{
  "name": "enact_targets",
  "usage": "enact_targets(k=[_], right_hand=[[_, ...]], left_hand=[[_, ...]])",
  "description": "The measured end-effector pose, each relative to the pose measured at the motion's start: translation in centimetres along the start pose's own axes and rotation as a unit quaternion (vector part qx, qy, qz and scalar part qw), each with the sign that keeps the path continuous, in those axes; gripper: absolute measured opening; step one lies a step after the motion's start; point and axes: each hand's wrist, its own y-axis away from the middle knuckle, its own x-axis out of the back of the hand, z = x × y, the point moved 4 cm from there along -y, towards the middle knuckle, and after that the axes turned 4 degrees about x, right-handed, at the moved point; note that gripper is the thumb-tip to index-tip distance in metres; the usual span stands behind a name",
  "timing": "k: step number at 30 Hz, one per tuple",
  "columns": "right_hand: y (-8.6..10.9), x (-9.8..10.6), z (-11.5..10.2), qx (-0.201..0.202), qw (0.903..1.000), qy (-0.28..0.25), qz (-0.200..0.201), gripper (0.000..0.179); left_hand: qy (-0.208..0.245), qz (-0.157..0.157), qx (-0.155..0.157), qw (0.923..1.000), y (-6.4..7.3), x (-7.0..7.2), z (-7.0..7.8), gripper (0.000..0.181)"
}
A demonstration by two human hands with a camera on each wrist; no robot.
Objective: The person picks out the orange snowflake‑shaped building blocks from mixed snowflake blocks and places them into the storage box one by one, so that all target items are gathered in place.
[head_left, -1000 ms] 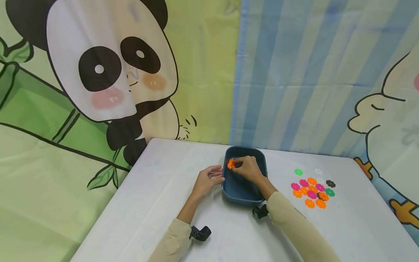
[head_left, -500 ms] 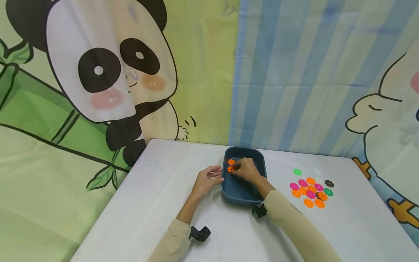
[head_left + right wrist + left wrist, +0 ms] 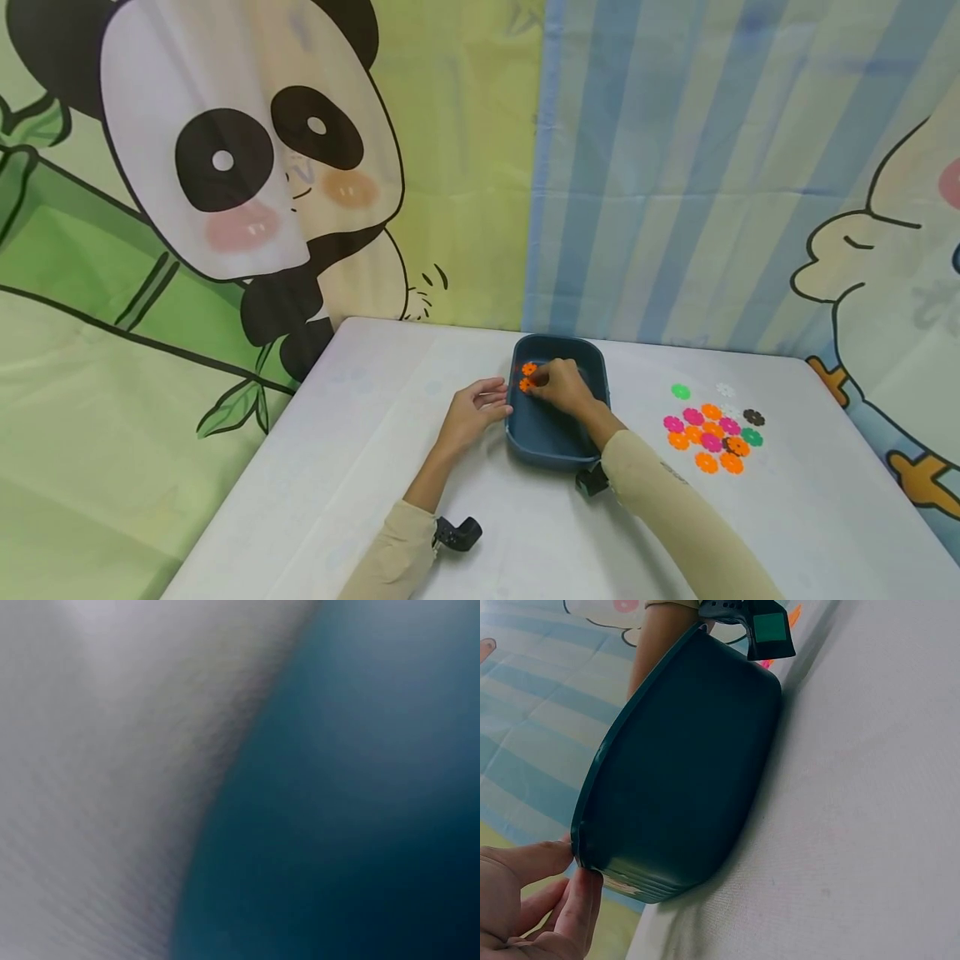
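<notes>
An orange snowflake disc (image 3: 526,385) is pinched between the fingertips of my right hand (image 3: 567,388), low inside the dark blue plastic tub (image 3: 558,458). Just beyond it, against the tub's left side, lies a second orange disc (image 3: 529,368). My left hand (image 3: 467,414) is at the tub's left rim. In the left wrist view its thumb and fingers (image 3: 577,904) meet at the rim, thumb over the edge and fingertips on the outer wall. The right wrist view is blurred, filled by the tub's wall (image 3: 337,787) and the white table, with no fingers visible.
To the tub's right, several flower-shaped discs (image 3: 711,442) in orange, pink, green, white and dark colours lie on the white table (image 3: 420,350). A printed curtain (image 3: 465,167) hangs behind the table's far edge. A black wrist camera (image 3: 459,534) sits on each sleeve.
My right hand has lowered slightly at the tub's left side. Two orange discs now show there where one showed a second ago. The left hand stays at the rim.
</notes>
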Motion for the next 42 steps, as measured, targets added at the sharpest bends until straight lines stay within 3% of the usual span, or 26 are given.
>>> enact_targets(k=[6,11,14,18,23,27,32,42], right_hand=[[0.0,0.1,0.0,0.005,1.0,0.001,0.003,0.023],[0.2,0.1,0.0,0.007,1.0,-0.004,0.006,0.023],[0.5,0.5,0.1,0.021,0.9996,-0.004,0.02,0.023],[0.7,2.0,0.1,0.049,0.9965,-0.023,0.064,0.028],[1.7,5.2,0.5,0.066,0.9911,-0.052,0.103,0.031],[3.3,8.0,1.6,0.06,0.9914,-0.058,0.101,0.033],[6.3,11.0,4.5,0.031,0.9933,-0.05,0.1,0.033],[13.6,14.7,12.2,-0.086,0.9918,0.003,0.094,0.038]], left_hand=[[0.015,-0.012,0.005,0.9998,0.0,-0.1,0.3,0.057],[0.022,-0.031,0.009,0.9992,0.6,-0.2,1.8,0.056],[0.023,-0.031,0.006,0.9992,0.6,-0.2,1.6,0.057],[0.022,-0.021,0.0,0.9995,-0.1,-0.3,0.5,0.058],[0.007,-0.008,-0.002,0.9999,0.0,-0.3,0.4,0.056],[-0.014,0.005,0.001,0.9999,0.2,0.0,0.3,0.055],[-0.018,0.01,0.006,0.9998,0.2,0.0,0.1,0.055],[-0.011,0.007,0.014,0.9998,0.2,-0.1,-0.2,0.055]])
